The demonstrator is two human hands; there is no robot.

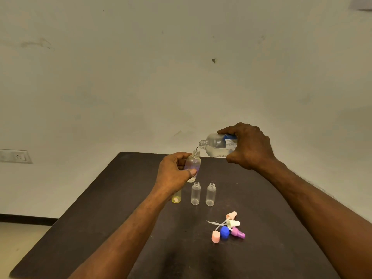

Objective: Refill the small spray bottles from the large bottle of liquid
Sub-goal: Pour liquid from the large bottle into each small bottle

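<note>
**Pour under way over the dark table**

Dark tabletop (pixel 141 248) against a pale, scuffed wall, wall socket (pixel 17 156) off to the left. Up above the surface, left hand (pixel 173 174) wrapped round a small clear spray bottle (pixel 193 165), thumb across the front, neck up and slightly tilted. Right hand (pixel 248 147) clamped from above on the large bottle (pixel 218 144), tipped nearly flat, mouth just above the small neck. Thin thread of liquid bridging the two mouths.

Best handling, judging from this: keep the tilt shallow, hold the stream thin, keep the big mouth right over the narrow opening, watch the level and ease back before the shoulder. Risk of a sudden glug and a spill down the fingers.

Now the count. Small bottles: four in sight — one in hand, two clear ones (pixel 195 193) (pixel 210 194) upright and uncapped side by side on the table, one yellowish one (pixel 176 198) half hidden behind the left wrist. Large bottle: one. Loose tops in a cluster (pixel 228 227) nearer the body: five or so, including one blue cap (pixel 224 232); exact split of caps and sprayers hard to tell.
</note>
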